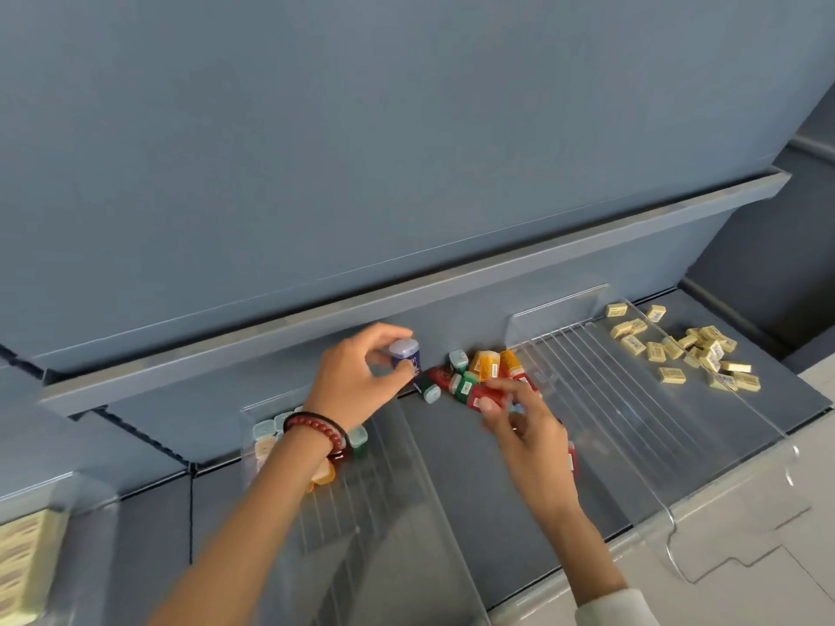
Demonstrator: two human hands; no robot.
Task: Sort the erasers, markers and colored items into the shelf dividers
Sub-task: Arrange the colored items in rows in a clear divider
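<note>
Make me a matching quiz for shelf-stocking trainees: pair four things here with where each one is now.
1 blue item
2 red item
3 yellow erasers
4 bead bracelet

A loose at the right end of the shelf
B on the left wrist
C gripped by the left hand
D pinched by the right hand

Pairs: 1-C, 2-D, 3-A, 4-B
</note>
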